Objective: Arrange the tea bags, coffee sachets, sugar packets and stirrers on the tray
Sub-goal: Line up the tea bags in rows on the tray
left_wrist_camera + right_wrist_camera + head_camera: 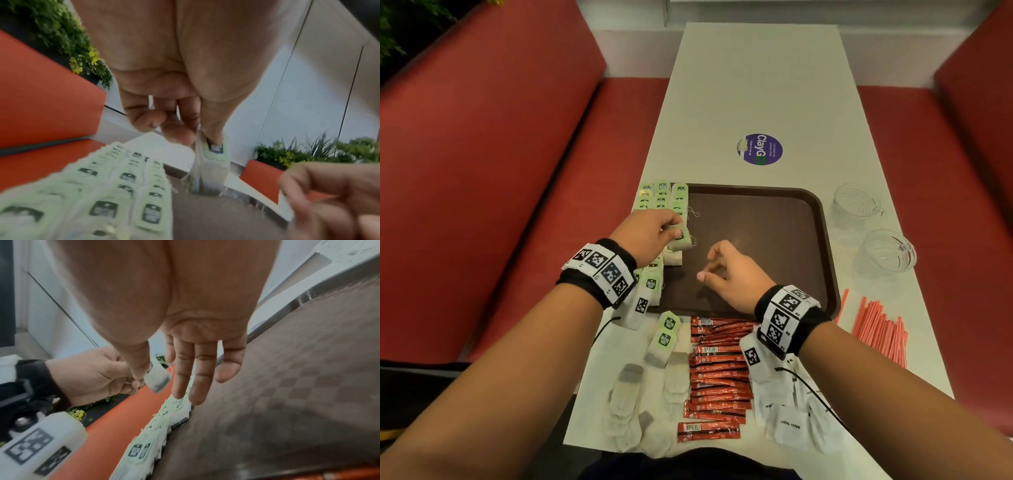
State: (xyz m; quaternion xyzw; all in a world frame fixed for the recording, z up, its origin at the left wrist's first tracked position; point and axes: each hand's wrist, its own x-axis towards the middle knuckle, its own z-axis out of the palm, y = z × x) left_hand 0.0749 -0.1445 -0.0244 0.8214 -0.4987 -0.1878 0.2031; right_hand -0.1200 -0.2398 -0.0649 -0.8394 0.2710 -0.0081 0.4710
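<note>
A brown tray [774, 222] lies mid-table, with rows of green-tagged tea bags [664, 198] along its left edge. My left hand [674, 234] pinches one tea bag [681, 241] just above those rows; in the left wrist view this bag [209, 167] hangs from thumb and finger over the rows [115, 186]. My right hand [714, 267] hovers over the tray's bare middle, holding nothing, and its fingers [197, 378] hang relaxed. Red coffee sachets [717, 377], white sugar packets [787, 411] and red stirrers [880, 332] lie on the table near me.
Loose tea bags [666, 337] lie by the tray's near left corner. Two glass cups [856, 205] [888, 251] stand right of the tray. A round purple sticker [759, 149] marks the far tabletop. Red benches [500, 171] flank the table.
</note>
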